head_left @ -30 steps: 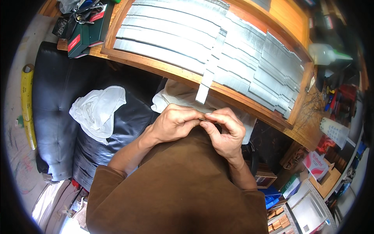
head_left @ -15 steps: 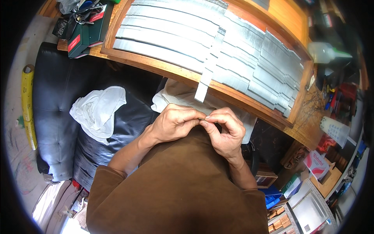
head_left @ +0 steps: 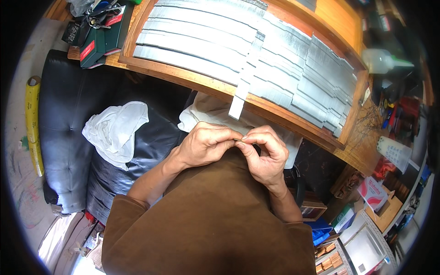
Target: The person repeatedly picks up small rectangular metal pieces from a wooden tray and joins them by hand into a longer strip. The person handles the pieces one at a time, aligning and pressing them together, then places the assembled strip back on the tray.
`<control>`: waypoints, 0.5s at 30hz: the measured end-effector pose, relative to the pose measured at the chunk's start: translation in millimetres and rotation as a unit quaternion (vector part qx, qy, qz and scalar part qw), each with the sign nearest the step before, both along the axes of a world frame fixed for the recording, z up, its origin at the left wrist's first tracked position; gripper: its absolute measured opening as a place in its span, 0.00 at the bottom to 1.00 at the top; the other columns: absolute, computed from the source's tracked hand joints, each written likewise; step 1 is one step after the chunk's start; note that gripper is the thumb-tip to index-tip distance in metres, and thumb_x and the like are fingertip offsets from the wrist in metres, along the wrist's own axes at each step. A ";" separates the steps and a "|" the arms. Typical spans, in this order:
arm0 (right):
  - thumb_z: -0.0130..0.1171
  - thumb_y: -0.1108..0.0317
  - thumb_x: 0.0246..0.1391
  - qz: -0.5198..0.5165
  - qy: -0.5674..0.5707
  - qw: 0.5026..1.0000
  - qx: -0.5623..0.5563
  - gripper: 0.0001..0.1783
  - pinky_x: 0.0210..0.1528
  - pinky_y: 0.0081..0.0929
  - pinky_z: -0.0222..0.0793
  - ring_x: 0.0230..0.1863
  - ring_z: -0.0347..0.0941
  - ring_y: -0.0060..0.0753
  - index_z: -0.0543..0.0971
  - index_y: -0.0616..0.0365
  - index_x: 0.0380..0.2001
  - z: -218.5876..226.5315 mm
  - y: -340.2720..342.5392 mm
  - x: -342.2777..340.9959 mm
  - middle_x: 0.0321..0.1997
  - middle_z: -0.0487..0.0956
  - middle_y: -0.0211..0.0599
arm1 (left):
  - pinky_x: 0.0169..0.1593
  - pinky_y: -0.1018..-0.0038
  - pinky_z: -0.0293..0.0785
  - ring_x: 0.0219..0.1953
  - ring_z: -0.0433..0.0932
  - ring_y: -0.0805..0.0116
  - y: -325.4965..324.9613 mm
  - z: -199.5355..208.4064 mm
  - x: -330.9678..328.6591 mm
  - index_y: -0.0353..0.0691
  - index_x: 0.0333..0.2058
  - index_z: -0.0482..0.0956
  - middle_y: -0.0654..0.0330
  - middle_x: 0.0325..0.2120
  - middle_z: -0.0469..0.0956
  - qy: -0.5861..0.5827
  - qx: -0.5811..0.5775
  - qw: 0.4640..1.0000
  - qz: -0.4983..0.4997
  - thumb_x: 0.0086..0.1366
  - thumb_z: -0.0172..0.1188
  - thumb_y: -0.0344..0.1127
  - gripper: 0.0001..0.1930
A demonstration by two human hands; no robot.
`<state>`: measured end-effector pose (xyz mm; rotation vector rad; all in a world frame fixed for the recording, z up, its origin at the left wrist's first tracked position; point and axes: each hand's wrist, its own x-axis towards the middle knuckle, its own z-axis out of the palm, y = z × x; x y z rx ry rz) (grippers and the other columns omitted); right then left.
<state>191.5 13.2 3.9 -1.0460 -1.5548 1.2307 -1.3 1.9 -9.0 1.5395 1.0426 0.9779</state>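
My left hand (head_left: 205, 145) and my right hand (head_left: 266, 155) meet in front of my brown shirt, thumbs and forefingers pinched together. Between the fingertips shows a sliver of a small, thin piece (head_left: 237, 140); the fingers cover most of it, so its kind cannot be made out. Just beyond the hands stands a shallow wooden tray (head_left: 183, 81) filled with rows of flat grey metal strips (head_left: 197, 49). One loose metal strip (head_left: 242, 91) lies across the others, its near end sticking out over the tray's front edge.
Left of me is a black padded seat (head_left: 64, 123) with a crumpled white cloth (head_left: 117, 133) on it. Dark boxes (head_left: 93, 48) and keys sit at the tray's left. A squeeze bottle (head_left: 382, 62) and a plastic cup (head_left: 393, 152) stand to the right.
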 end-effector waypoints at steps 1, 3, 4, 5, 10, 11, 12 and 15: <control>0.73 0.80 0.48 0.000 0.000 1.000 0.000 0.09 0.34 0.23 0.74 0.32 0.78 0.28 0.81 0.63 0.31 -0.4 -0.2 0.1 0.31 0.81 0.37 | 0.32 0.70 0.78 0.29 0.85 0.58 -0.1 -0.1 -0.1 0.32 0.39 0.84 0.51 0.29 0.85 0.001 0.000 1.000 -0.001 0.60 0.68 0.23 0.07; 0.73 0.80 0.48 0.000 0.000 1.000 0.001 0.09 0.34 0.23 0.73 0.32 0.77 0.28 0.81 0.63 0.31 0.2 0.0 0.2 0.31 0.81 0.37 | 0.32 0.70 0.78 0.29 0.84 0.58 0.1 0.8 -0.6 0.32 0.39 0.84 0.51 0.29 0.85 0.001 -0.002 1.000 -0.003 0.60 0.68 0.23 0.07; 0.73 0.80 0.48 0.000 0.000 1.000 0.001 0.09 0.34 0.23 0.73 0.32 0.77 0.28 0.81 0.64 0.31 0.6 0.2 0.2 0.31 0.81 0.37 | 0.32 0.70 0.78 0.29 0.84 0.58 0.3 1.3 -0.7 0.32 0.39 0.84 0.51 0.29 0.85 0.001 -0.003 1.000 -0.004 0.60 0.68 0.23 0.08; 0.73 0.80 0.48 0.000 0.000 1.000 0.003 0.09 0.34 0.23 0.73 0.32 0.77 0.28 0.81 0.64 0.31 1.1 0.4 0.1 0.31 0.81 0.37 | 0.32 0.70 0.78 0.29 0.84 0.58 0.5 1.8 -0.6 0.32 0.39 0.84 0.51 0.29 0.85 0.000 -0.003 1.000 -0.004 0.60 0.68 0.23 0.08; 0.73 0.80 0.48 -0.002 0.002 1.000 -0.003 0.09 0.35 0.24 0.74 0.32 0.78 0.29 0.81 0.64 0.31 1.7 0.3 0.7 0.31 0.80 0.38 | 0.32 0.71 0.78 0.29 0.85 0.58 1.3 3.2 0.5 0.32 0.39 0.84 0.51 0.29 0.85 -0.004 -0.002 1.000 -0.002 0.60 0.68 0.23 0.08; 0.73 0.80 0.48 -0.002 0.002 1.000 -0.003 0.09 0.35 0.24 0.74 0.32 0.78 0.29 0.81 0.64 0.31 1.7 0.4 0.8 0.31 0.80 0.38 | 0.32 0.71 0.78 0.29 0.85 0.58 1.3 2.9 0.5 0.32 0.39 0.84 0.51 0.29 0.85 -0.004 -0.001 1.000 -0.002 0.60 0.68 0.23 0.08; 0.73 0.80 0.48 -0.001 0.002 1.000 -0.002 0.09 0.35 0.24 0.74 0.32 0.78 0.29 0.81 0.64 0.31 2.0 0.6 0.8 0.32 0.80 0.38 | 0.32 0.71 0.78 0.29 0.85 0.58 1.1 2.4 0.4 0.32 0.39 0.84 0.51 0.29 0.85 -0.004 0.000 1.000 -0.002 0.60 0.68 0.23 0.08; 0.73 0.80 0.48 0.001 0.002 1.000 -0.001 0.09 0.35 0.24 0.74 0.32 0.78 0.30 0.81 0.64 0.31 3.7 1.4 1.0 0.32 0.80 0.38 | 0.32 0.71 0.78 0.29 0.85 0.58 1.0 1.9 0.5 0.32 0.39 0.84 0.51 0.29 0.85 -0.008 0.003 1.000 -0.001 0.60 0.68 0.23 0.08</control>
